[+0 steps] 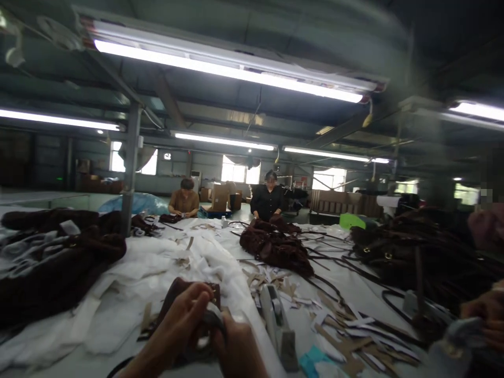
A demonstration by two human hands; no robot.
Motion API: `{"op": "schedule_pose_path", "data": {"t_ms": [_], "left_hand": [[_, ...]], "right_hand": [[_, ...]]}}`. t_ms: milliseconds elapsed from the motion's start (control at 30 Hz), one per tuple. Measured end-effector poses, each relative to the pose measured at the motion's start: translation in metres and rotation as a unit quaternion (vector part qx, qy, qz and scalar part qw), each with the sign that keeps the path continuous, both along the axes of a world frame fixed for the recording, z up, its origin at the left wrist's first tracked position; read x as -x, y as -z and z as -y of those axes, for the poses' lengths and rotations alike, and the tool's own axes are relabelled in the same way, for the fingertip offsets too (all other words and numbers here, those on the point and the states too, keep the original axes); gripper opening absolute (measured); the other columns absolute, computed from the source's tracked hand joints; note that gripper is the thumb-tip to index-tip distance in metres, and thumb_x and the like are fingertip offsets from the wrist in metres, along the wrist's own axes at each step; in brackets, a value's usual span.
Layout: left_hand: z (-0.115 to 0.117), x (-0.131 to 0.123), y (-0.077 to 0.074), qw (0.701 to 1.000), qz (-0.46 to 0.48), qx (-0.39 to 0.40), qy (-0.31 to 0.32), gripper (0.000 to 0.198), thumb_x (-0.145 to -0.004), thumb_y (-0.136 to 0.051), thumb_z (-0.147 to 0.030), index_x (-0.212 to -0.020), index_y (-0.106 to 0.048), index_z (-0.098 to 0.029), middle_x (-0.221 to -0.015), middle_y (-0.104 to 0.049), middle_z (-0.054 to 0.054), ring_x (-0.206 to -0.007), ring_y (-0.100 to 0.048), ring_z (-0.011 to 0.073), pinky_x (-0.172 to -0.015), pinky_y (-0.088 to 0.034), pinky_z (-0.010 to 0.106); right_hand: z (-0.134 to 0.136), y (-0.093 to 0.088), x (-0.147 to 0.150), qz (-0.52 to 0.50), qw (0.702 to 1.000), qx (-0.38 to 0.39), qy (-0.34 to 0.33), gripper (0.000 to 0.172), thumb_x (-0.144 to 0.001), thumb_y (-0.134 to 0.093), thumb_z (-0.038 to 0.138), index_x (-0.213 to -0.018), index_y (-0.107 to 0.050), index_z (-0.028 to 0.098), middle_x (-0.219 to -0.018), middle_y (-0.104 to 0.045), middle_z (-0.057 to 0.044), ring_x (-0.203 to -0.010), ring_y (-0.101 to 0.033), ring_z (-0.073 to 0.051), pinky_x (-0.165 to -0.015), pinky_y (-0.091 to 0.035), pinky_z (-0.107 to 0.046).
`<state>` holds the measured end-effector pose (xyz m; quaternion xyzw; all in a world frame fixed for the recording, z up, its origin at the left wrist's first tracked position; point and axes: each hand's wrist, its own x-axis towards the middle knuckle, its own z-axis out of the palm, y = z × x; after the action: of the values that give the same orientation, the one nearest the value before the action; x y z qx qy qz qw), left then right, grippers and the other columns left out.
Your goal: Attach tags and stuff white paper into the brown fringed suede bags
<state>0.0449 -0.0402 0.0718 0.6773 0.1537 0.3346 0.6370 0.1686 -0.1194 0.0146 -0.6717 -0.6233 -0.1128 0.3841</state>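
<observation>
My left hand (188,314) is closed, its thumb and fingers pinched at the upper end of a grey curved band (214,318). My right hand (238,336) curls around the other side of this band; motion blur hides the exact grip. Just behind and beneath my fingers lies a dark brown leather piece (173,292) with small gold-coloured studs near its right edge. To the right of my right hand stands a grey tape dispenser (277,331) on the white-covered table (252,362).
Paper and brown card strips (354,341) litter the right side, near a turquoise scrap (315,359). Dark brown bags (275,247) lie ahead, with more heaped at left and right. White wrapping (122,294) spreads leftward. Two people work across the table; another person's hand (486,312) shows at right.
</observation>
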Motion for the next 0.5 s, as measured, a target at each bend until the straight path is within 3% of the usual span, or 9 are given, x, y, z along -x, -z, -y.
{"op": "schedule_pose_path", "data": {"t_ms": [67, 100, 200, 267, 333, 400, 433, 500], "left_hand": [[-0.005, 0.000, -0.006, 0.985, -0.093, -0.082, 0.118, 0.038, -0.077, -0.062, -0.050, -0.086, -0.063, -0.014, -0.059, -0.059, -0.002, -0.050, -0.052, 0.0098, -0.045, -0.037, 0.016], [-0.007, 0.000, -0.010, 0.981, -0.101, -0.100, 0.135, 0.034, -0.077, -0.064, -0.045, -0.086, -0.064, -0.013, -0.064, -0.062, -0.001, -0.054, -0.054, 0.0097, -0.049, -0.039, 0.016], [-0.007, -0.002, -0.026, 0.995, -0.010, -0.046, 0.087, 0.029, -0.078, -0.065, -0.041, -0.086, -0.059, -0.014, -0.061, -0.058, -0.004, -0.050, -0.050, 0.0064, -0.047, -0.036, 0.014], [-0.005, -0.006, -0.032, 0.995, 0.075, 0.044, 0.039, 0.029, -0.078, -0.065, -0.042, -0.086, -0.052, -0.017, -0.055, -0.051, -0.008, -0.042, -0.044, 0.0042, -0.041, -0.032, 0.012], [-0.004, -0.012, -0.027, 0.980, 0.154, 0.123, -0.023, 0.032, -0.076, -0.067, -0.044, -0.080, -0.047, -0.020, -0.048, -0.044, -0.012, -0.035, -0.037, 0.0027, -0.037, -0.029, 0.011], [-0.006, -0.017, -0.014, 0.961, 0.200, 0.168, -0.091, 0.036, -0.075, -0.068, -0.047, -0.077, -0.043, -0.021, -0.046, -0.041, -0.013, -0.032, -0.033, 0.0022, -0.034, -0.025, 0.010], [-0.009, -0.019, -0.005, 0.960, 0.197, 0.170, -0.105, 0.038, -0.074, -0.067, -0.050, -0.077, -0.044, -0.021, -0.046, -0.042, -0.013, -0.032, -0.033, 0.0024, -0.033, -0.024, 0.010], [-0.016, -0.021, 0.011, 0.981, 0.121, 0.130, -0.074, 0.040, -0.074, -0.064, -0.056, -0.081, -0.048, -0.020, -0.048, -0.050, -0.010, -0.033, -0.039, 0.0045, -0.033, -0.026, 0.012]], "right_hand": [[0.011, -0.017, -0.009, 0.100, 0.991, 0.078, -0.030, 0.023, -0.088, -0.044, 0.034, -0.085, -0.060, 0.017, -0.069, -0.070, -0.007, -0.057, -0.065, -0.019, -0.050, -0.035, -0.025], [0.015, -0.029, -0.011, 0.120, 0.987, 0.092, -0.049, 0.023, -0.090, -0.044, 0.032, -0.085, -0.061, 0.018, -0.069, -0.070, -0.006, -0.060, -0.065, -0.020, -0.052, -0.035, -0.025], [0.017, -0.062, -0.006, 0.037, 0.994, 0.055, -0.087, 0.024, -0.091, -0.046, 0.035, -0.100, -0.060, 0.017, -0.081, -0.070, -0.004, -0.071, -0.065, -0.017, -0.058, -0.037, -0.023], [0.012, -0.072, 0.001, -0.060, 0.994, 0.023, -0.090, 0.024, -0.089, -0.050, 0.038, -0.093, -0.060, 0.017, -0.074, -0.066, -0.001, -0.066, -0.061, -0.014, -0.057, -0.037, -0.022], [0.004, -0.066, 0.008, -0.150, 0.984, 0.007, -0.098, 0.026, -0.089, -0.049, 0.041, -0.085, -0.058, 0.017, -0.068, -0.062, 0.001, -0.061, -0.056, -0.012, -0.055, -0.037, -0.021], [-0.002, -0.047, 0.010, -0.195, 0.976, 0.004, -0.101, 0.030, -0.091, -0.043, 0.043, -0.085, -0.057, 0.017, -0.069, -0.062, 0.000, -0.061, -0.055, -0.013, -0.054, -0.039, -0.022], [-0.004, -0.036, 0.008, -0.192, 0.977, 0.010, -0.092, 0.031, -0.092, -0.041, 0.042, -0.087, -0.057, 0.017, -0.071, -0.063, -0.002, -0.062, -0.057, -0.014, -0.055, -0.040, -0.023], [-0.004, -0.014, 0.000, -0.134, 0.989, 0.044, -0.048, 0.029, -0.093, -0.040, 0.038, -0.090, -0.058, 0.016, -0.074, -0.067, -0.005, -0.065, -0.061, -0.017, -0.057, -0.039, -0.025]]}}
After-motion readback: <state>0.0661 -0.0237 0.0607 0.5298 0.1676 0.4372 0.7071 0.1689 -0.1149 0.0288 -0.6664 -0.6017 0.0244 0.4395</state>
